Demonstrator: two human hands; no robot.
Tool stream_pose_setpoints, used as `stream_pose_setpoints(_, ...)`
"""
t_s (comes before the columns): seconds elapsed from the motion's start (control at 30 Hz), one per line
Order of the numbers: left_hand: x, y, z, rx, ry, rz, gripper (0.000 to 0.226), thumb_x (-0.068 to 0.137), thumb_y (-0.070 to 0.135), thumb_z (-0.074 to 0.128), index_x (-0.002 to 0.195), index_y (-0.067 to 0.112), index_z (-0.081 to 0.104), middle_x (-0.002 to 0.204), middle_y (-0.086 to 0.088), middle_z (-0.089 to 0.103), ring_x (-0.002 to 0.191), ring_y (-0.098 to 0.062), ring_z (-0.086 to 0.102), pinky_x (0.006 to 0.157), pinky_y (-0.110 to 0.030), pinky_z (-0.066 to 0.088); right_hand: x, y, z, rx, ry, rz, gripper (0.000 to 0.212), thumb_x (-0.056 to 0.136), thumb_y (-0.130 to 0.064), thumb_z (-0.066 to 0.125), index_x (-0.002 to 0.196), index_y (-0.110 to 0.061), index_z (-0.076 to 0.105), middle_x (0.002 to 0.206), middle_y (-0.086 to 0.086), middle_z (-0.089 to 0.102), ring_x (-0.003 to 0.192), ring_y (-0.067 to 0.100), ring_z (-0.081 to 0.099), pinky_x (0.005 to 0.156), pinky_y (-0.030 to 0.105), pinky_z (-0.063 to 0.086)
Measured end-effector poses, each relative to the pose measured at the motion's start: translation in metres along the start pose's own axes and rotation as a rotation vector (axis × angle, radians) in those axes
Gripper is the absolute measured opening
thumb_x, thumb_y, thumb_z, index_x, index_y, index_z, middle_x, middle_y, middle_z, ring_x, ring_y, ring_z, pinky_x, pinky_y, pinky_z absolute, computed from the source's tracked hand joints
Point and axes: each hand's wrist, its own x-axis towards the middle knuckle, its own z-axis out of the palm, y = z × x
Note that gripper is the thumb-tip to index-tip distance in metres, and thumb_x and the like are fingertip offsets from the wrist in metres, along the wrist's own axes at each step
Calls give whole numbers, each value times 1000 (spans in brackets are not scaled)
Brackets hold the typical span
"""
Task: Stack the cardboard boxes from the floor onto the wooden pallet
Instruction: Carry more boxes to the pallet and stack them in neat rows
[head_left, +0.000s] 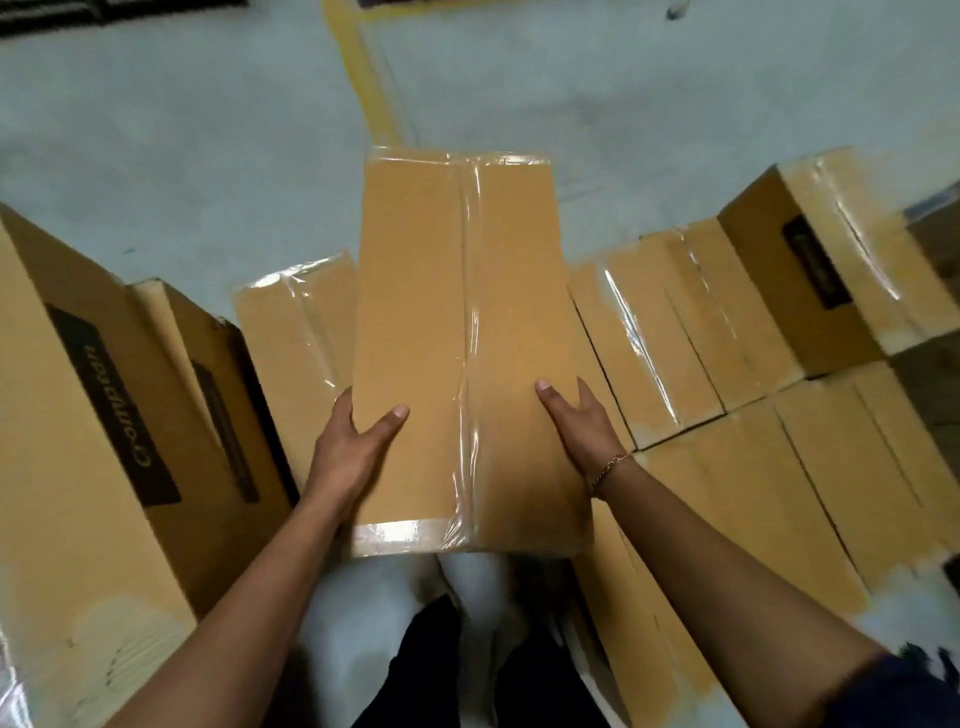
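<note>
The step in hand looks like carrying one long cardboard box (457, 322) to its place, and the person holds it level above the grey floor (208, 156), its length running from near to far and its taped seam (470, 312) facing up. To do this well, the person should probably keep the box flat and close to the body, since both hands sit near the near end and the far end hangs unsupported. It should then be turned to match the packed row of boxes (675, 332) on the right and set down flush against a neighbour rather than dropped. The wooden pallet itself does not show, so whether that row stands on it cannot be told. The glossy tape may be slippery, so a firm squeeze from both sides seems wise. The left hand (353, 441) clamps the box's left edge, with its thumb (387, 418) lying on the top face and its fingers wrapped round the side out of sight. The right hand (582, 426), with a bracelet (610, 467) at the wrist, grips the right edge the same way, its thumb (550, 397) on top. Both forearms reach forward, well apart, with the box between them. A large printed box (78, 415) stands near on the left, and another taped box (291, 332) lies just beyond it on the floor.
</note>
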Motion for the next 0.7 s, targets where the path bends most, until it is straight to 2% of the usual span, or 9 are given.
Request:
stream_pose_setpoints(0.07,-6,8,18,10,-57,25,75,79,62,77,143,33,52,124,9,66,116,-19,63,104,-40,50,-10,9,-27,30,49,13,95,89,-67,64,163,-28,19,167,4,28,150,30,33,118,48,35)
stream_pose_setpoints(0.17,-18,23,49,17,-115,37,76,75,63,81,141,36,53,123,9,68,112,-18,66,101,-41,53,-26,25,-64,76,131,31,98,86,-70,65,163,-28,21,167,3,29,151,29,32,120,49,34)
stream_pose_setpoints(0.27,-32,32,82,22,-181,39,59,72,61,86,120,39,61,118,9,72,106,-18,70,98,-45,55,-39,48,-101,115,200,33,90,90,-63,64,162,-26,25,165,2,33,150,27,34,118,42,33)
stream_pose_setpoints(0.37,-45,30,117,33,-266,18,69,60,71,89,118,41,68,112,7,77,99,-18,75,93,-50,59,-51,76,-137,138,235,42,87,91,-62,65,161,-26,28,164,1,35,149,26,36,116,41,34)
stream_pose_setpoints(0.47,-62,25,157,74,-324,30,66,61,68,91,112,29,75,109,2,77,95,-17,76,92,-47,60,-63,105,-175,158,265,50,92,85,-70,66,160,-30,30,163,0,38,147,27,38,118,46,37)
stream_pose_setpoints(0.53,-79,21,186,98,-343,35,69,56,76,88,107,31,77,112,0,76,97,-17,75,93,-48,60,-70,128,-204,161,267,52,102,74,-84,66,158,-35,36,159,-3,43,144,26,44,117,49,41)
stream_pose_setpoints(0.57,-92,21,202,108,-351,42,71,54,79,87,107,34,76,114,0,74,100,-18,74,94,-48,59,-73,140,-220,168,272,53,100,73,-84,66,156,-36,39,157,-5,46,141,24,47,115,48,42)
stream_pose_setpoints(0.67,-134,21,251,111,-360,55,75,53,82,85,111,36,73,113,5,75,100,-16,73,95,-46,58,-84,180,-272,205,272,33,69,92,-60,66,152,-32,45,144,-10,54,130,19,53,112,39,44)
stream_pose_setpoints(0.7,-150,22,268,100,-359,47,78,52,80,85,114,36,71,111,9,76,99,-14,73,95,-44,58,-87,195,-289,208,267,24,68,93,-57,65,153,-31,44,145,-8,54,129,19,54,112,40,44)
